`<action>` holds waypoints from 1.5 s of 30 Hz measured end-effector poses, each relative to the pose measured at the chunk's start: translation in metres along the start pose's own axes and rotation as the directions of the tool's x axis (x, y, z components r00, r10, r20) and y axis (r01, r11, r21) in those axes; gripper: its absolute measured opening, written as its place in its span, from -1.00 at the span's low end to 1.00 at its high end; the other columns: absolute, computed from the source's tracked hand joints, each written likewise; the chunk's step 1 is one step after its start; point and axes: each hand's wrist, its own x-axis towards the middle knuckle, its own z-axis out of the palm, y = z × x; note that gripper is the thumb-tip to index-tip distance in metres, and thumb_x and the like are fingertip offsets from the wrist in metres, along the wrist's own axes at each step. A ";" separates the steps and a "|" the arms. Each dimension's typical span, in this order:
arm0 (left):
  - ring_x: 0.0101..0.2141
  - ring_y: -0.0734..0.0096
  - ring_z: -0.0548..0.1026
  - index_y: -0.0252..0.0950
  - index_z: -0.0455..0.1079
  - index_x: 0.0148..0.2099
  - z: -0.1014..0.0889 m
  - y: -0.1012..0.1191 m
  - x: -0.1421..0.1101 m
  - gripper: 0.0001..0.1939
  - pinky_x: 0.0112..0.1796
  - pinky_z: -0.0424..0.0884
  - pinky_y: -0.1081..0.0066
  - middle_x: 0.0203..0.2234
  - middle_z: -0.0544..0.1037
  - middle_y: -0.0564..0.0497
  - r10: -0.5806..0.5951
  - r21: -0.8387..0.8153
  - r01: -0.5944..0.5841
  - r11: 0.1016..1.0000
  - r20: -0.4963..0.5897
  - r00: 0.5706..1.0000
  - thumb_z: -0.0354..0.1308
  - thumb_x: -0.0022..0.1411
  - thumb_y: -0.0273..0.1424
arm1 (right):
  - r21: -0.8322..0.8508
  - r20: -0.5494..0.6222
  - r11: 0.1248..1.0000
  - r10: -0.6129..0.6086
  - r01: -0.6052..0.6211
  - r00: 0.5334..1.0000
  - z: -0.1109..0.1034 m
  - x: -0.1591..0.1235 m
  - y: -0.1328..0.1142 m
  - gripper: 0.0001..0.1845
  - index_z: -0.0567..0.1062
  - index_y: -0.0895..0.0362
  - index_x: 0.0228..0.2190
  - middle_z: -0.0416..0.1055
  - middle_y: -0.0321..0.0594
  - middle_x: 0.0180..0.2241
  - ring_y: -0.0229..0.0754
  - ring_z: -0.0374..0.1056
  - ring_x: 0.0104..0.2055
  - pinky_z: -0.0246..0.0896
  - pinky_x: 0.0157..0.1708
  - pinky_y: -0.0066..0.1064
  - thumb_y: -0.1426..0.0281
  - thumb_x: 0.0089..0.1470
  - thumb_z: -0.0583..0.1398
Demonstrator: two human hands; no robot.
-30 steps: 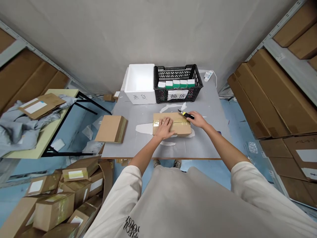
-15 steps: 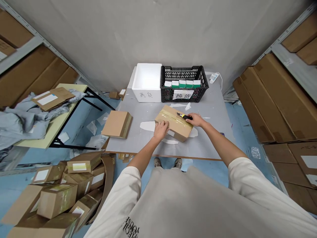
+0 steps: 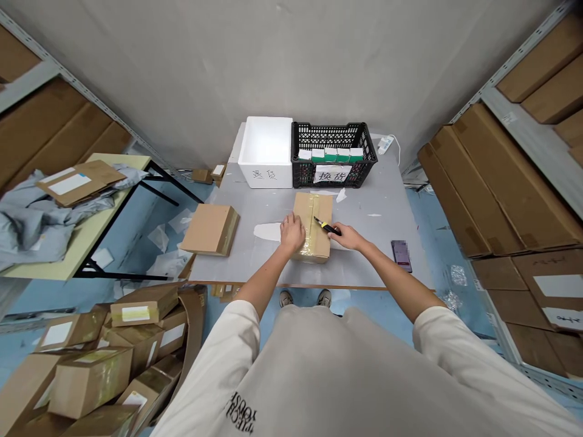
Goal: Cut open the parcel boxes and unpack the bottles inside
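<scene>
A taped cardboard box (image 3: 305,206) lies on the grey table (image 3: 255,267) in front of me, its long side pointing away from my body and shiny tape running along its top. My left hand (image 3: 292,232) is closed on the box's left side. In my right hand (image 3: 348,237) is a black and yellow utility knife (image 3: 328,228), its tip over the taped seam; whether the blade touches the tape I cannot tell. That hand is against the box's right edge. A second cardboard box (image 3: 209,229) sits at the table's left edge.
Behind the box stand a white foam bin (image 3: 265,173) and a black crate (image 3: 298,176) holding several green-and-white boxes (image 3: 330,155). A phone (image 3: 401,255) lies at the right, a power strip (image 3: 385,144) farther back. Parcels (image 3: 91,376) fill a carton at lower left; shelves flank both sides.
The box has turned from lying crosswise to lengthwise. My left hand has shifted from its top to its left side. The knife stays in my right hand, and the phone has come into view.
</scene>
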 end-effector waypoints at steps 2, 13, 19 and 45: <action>0.26 -0.07 0.27 -0.24 0.21 0.35 0.001 0.013 -0.002 -0.51 0.19 0.24 0.04 0.30 0.29 -0.25 -0.012 -0.002 0.012 1.000 -0.009 1.000 -0.08 0.46 -0.21 | 0.042 -0.067 0.999 0.024 -0.021 0.997 -0.007 0.003 0.006 -0.62 0.48 0.06 -0.05 0.59 -0.16 -0.13 -0.04 0.47 -0.15 0.29 -0.18 -0.33 0.08 0.23 0.21; 0.40 -0.24 0.04 -0.22 -0.17 0.53 0.016 0.061 -0.011 0.07 0.29 -0.01 -0.14 0.44 0.03 -0.38 0.120 0.039 -0.132 0.990 0.221 0.968 0.22 0.16 0.06 | 0.214 -0.290 0.970 0.172 -0.112 0.942 -0.020 0.024 0.043 -0.61 0.50 0.12 -0.16 0.46 0.00 0.02 0.01 0.43 0.03 0.29 0.13 -0.15 0.07 0.15 0.24; 0.46 -0.26 -0.12 -0.11 -0.28 0.54 0.000 0.029 0.002 0.18 0.30 -0.08 -0.25 0.50 -0.16 -0.36 0.275 0.045 -0.321 0.946 0.411 0.869 0.34 0.05 -0.18 | 0.356 -0.338 0.927 0.245 -0.117 0.909 -0.016 0.026 0.048 -0.61 0.48 0.07 -0.22 0.42 -0.03 0.15 0.07 0.30 0.25 0.14 0.29 -0.07 0.02 0.09 0.26; 0.21 -0.10 0.31 -0.19 0.25 0.29 -0.014 0.020 0.014 -0.14 0.22 0.13 0.06 0.16 0.36 -0.22 0.401 0.031 -0.433 0.901 0.322 0.858 0.40 0.05 0.03 | 0.439 0.154 0.866 0.189 -0.239 0.970 -0.033 -0.015 0.058 -0.65 0.48 0.11 -0.30 0.60 -0.16 -0.32 -0.20 0.49 -0.40 0.35 -0.43 -0.46 0.07 0.27 0.17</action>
